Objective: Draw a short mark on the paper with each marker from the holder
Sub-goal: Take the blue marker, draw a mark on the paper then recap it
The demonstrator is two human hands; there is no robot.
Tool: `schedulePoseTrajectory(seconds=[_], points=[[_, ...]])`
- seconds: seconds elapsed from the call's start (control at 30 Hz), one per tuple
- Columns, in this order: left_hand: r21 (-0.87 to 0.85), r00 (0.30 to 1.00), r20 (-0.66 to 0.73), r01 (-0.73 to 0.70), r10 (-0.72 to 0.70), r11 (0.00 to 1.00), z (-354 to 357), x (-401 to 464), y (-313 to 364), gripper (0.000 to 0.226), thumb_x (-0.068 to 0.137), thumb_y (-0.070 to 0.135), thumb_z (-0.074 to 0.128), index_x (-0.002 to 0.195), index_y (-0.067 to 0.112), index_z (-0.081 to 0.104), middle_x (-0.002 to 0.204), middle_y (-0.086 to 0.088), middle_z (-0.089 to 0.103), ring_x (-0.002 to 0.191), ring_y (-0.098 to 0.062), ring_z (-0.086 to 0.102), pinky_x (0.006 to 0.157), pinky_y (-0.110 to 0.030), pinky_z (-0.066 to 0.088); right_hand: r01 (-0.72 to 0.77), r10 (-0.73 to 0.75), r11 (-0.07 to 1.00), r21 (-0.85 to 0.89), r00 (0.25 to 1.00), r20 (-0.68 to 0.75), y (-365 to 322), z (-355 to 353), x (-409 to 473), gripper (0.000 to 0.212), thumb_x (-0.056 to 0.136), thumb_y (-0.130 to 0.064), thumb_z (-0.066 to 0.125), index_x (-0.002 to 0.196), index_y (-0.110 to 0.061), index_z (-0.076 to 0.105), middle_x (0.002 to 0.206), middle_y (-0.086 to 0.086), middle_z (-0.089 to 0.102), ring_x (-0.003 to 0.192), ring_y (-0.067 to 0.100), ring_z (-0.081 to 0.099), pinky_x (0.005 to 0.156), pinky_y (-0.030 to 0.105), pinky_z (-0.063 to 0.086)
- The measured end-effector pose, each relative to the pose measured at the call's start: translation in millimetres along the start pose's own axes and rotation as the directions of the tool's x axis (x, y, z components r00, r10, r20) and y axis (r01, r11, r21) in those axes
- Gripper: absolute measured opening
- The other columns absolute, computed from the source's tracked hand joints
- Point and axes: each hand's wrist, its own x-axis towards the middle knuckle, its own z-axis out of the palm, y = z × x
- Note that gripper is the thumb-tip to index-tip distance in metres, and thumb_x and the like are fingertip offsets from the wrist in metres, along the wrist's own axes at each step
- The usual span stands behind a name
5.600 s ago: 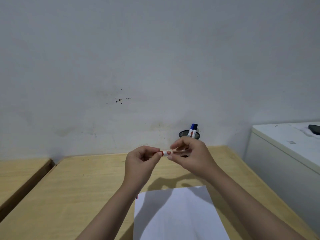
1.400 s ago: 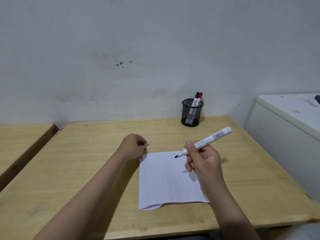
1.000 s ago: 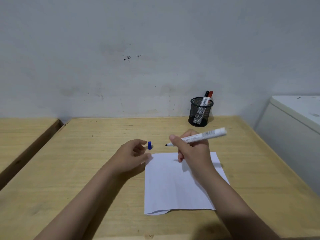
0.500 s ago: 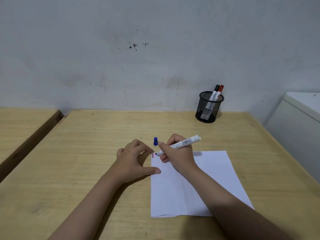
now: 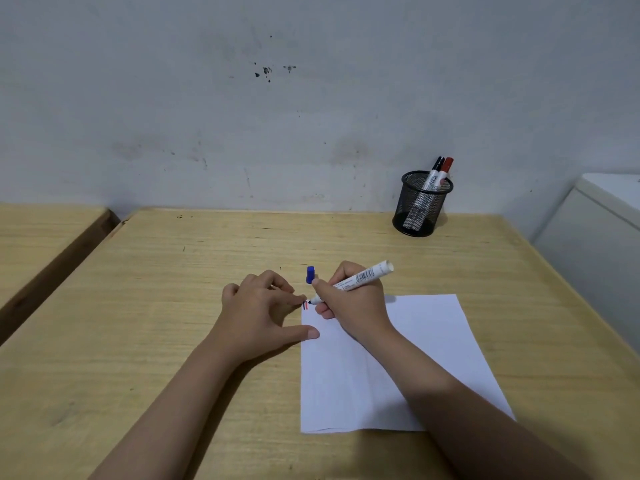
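Holding the uncapped marker (image 5: 353, 281) in your right hand (image 5: 353, 303), fingers closed round the barrel low down near the nib, you have the tip at the far left corner of the paper (image 5: 388, 362), right beside two short marks (image 5: 305, 305) already there, one dark and one red. Your left hand (image 5: 263, 317) lies mostly open and grips nothing, its fingertips pinning the sheet's left edge and the thumb resting on the paper. The blue cap (image 5: 310, 274) stands loose on the desk (image 5: 156, 306) just past the corner, close to both hands. The holder (image 5: 420, 204) sits well apart at the back right, with a black-capped and a red-capped marker in it. The main risk looks to be the corner itself: you are working so near the edge that a stroke pulled leftward could run off onto the wood, or cross the existing marks and muddy them. Ease the left fingertips and the sheet could slide under the nib. Your index fingertip lies almost against the nib, so a slip could ink the finger. A careless knuckle could also knock the cap rolling, leaving the marker uncapped when it goes back.
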Motion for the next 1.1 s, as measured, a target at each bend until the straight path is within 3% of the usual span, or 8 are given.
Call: schedulePoseTrajectory(seconds=[0.33,0.57,0.67,0.73,0.83,1.0,1.07,1.1], points=[[0.022,1.000,-0.015,-0.010,0.010,1.000,0.4,0.6,-0.5,0.069,0.046,0.081,0.054,0.103,0.045,0.066,0.106,0.021,0.050,0.103,-0.003,0.043,0.087,-0.032,0.019,-0.040,0.041,0.998,-0.044,0.999,0.024,-1.0,-1.0,-0.6,0.026,0.074,-0.007,0.070,0.061,-0.012,0.048,0.058,0.013,0.063,0.046,0.019,0.064,0.048,0.027,0.050],[0.021,1.000,0.025,0.001,-0.001,1.000,-0.5,3.5,0.6,0.075,0.047,0.078,0.059,0.113,0.042,0.055,0.108,0.022,0.049,0.103,-0.003,0.042,0.088,-0.032,0.021,-0.049,0.065,0.977,0.205,0.995,-0.072,-4.1,-7.7,1.3,0.032,0.078,-0.010,0.072,0.058,-0.012,0.048,0.052,0.009,0.067,0.046,0.020,0.064,0.046,0.028,0.050],[-0.156,0.997,0.060,0.055,-0.046,0.986,-4.0,12.8,2.8,0.082,0.052,0.066,0.068,0.125,0.038,0.042,0.118,0.021,0.048,0.107,-0.004,0.047,0.096,-0.034,0.031,-0.071,0.095,0.959,0.275,0.992,-0.077,-6.0,-9.0,1.0,0.033,0.079,-0.011,0.072,0.057,-0.013,0.047,0.053,0.009,0.067,0.047,0.021,0.063,0.048,0.029,0.049],[-0.254,1.000,0.020,0.018,-0.013,0.967,-3.8,22.1,6.1,0.072,0.065,0.055,0.067,0.129,0.042,0.038,0.123,0.019,0.050,0.108,-0.004,0.052,0.097,-0.036,0.040,-0.075,0.115,0.935,0.346,0.988,-0.099,-9.1,-11.6,0.7,0.033,0.080,-0.011,0.071,0.059,-0.013,0.045,0.050,0.007,0.065,0.044,0.018,0.063,0.048,0.029,0.048],[-0.227,0.999,-0.022,-0.050,0.046,0.973,-1.7,39.5,15.2,0.046,0.082,0.031,0.061,0.126,0.037,0.049,0.118,0.011,0.056,0.101,-0.009,0.056,0.088,-0.032,0.049,-0.019,0.094,0.910,0.415,0.983,-0.160,-19.4,-17.1,1.2,0.033,0.081,-0.011,0.070,0.062,-0.012,0.043,0.046,0.004,0.064,0.041,0.016,0.061,0.046,0.028,0.046],[-0.148,0.999,0.051,0.028,-0.021,0.989,-0.2,58.9,27.8,0.011,0.081,0.015,0.065,0.090,0.017,0.072,0.089,0.001,0.066,0.081,-0.012,0.062,0.069,-0.022,0.050,0.108,0.000,0.867,0.487,0.976,-0.217,-43.9,-30.9,-3.8,0.034,0.081,-0.004,0.068,0.061,-0.009,0.041,0.044,0.004,0.061,0.040,0.016,0.059,0.043,0.026,0.051],[-0.348,0.996,0.018,0.093,-0.092,0.933,-5.9,57.4,35.3,0.006,0.078,0.013,0.069,0.083,0.014,0.072,0.081,-0.001,0.070,0.071,-0.008,0.064,0.062,-0.016,0.047,0.154,-0.049,0.871,0.466,0.972,-0.230,-50.8,-39.2,-9.3,0.033,0.081,-0.003,0.067,0.061,-0.008,0.041,0.044,0.003,0.060,0.040,0.017,0.059,0.042,0.027,0.050],[-0.505,0.992,0.013,0.117,-0.129,0.855,-10.9,54.9,41.3,0.005,0.076,0.012,0.072,0.081,0.012,0.073,0.080,-0.003,0.072,0.070,-0.008,0.066,0.063,-0.016,0.048,0.180,-0.075,0.872,0.454,0.968,-0.240,-54.0,-43.4,-12.3,0.033,0.082,-0.002,0.067,0.061,-0.008,0.041,0.044,0.003,0.060,0.040,0.017,0.059,0.042,0.027,0.050]])
